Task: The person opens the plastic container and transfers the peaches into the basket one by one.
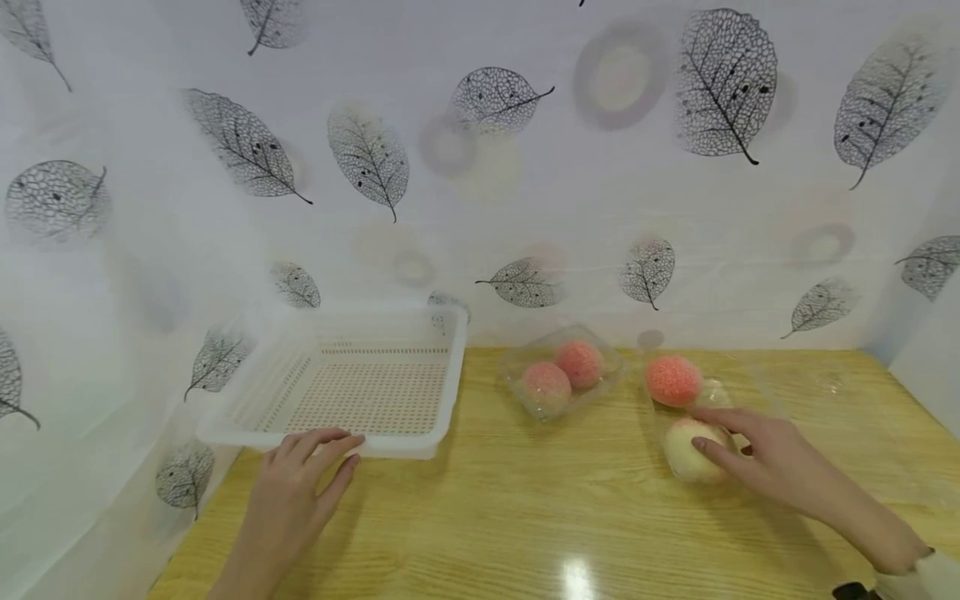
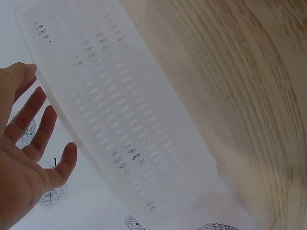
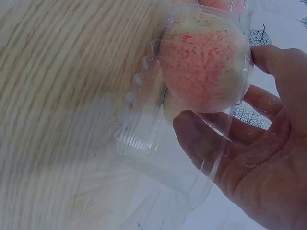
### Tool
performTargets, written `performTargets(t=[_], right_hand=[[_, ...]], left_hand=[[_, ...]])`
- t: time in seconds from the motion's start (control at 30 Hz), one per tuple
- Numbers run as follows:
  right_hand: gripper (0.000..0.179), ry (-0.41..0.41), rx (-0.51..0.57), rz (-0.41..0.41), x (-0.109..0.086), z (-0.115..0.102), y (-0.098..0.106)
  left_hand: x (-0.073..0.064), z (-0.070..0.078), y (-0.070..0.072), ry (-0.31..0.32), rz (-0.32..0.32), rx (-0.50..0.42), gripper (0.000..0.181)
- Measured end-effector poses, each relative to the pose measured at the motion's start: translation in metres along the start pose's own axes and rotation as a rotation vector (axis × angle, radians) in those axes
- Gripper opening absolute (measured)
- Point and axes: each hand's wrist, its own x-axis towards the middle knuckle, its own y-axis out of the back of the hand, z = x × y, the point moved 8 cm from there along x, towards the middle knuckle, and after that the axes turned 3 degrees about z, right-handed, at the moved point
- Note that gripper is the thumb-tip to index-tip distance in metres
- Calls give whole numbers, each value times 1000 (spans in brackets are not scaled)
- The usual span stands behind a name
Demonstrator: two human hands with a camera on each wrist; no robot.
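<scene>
At the left of the head view, my left hand (image 1: 300, 475) rests its fingertips on the near rim of a white plastic basket (image 1: 442, 425). Its relaxed fingers spread along the basket's edge (image 2: 62, 117) in the left wrist view. My right hand (image 1: 772, 454) holds a pale peach (image 1: 690, 452) with red speckles, thumb and fingers at its sides. This peach (image 3: 206, 62) sits at a clear plastic container (image 3: 144, 139) in the right wrist view. Just behind it is a redder peach (image 1: 673, 381).
A second clear container (image 1: 517, 354) with two pinkish peaches (image 1: 580, 363) stands between the basket and my right hand. Thin clear plastic (image 1: 832, 387) lies at the right on the wooden table (image 1: 480, 525). A white leaf-printed sheet (image 1: 525, 208) hangs behind and at the sides.
</scene>
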Motion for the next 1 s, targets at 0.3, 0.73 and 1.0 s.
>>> performTargets(t=[0.3, 0.73, 1.0], right_hand=[[57, -193, 8, -171, 8, 16, -13], [67, -257, 56, -112, 8, 25, -7], [56, -87, -33, 11, 9, 15, 0]], left_hand=[[4, -5, -1, 23, -20, -21, 60], [8, -7, -4, 60, -46, -9, 22], [5, -15, -1, 91, -45, 42, 27]])
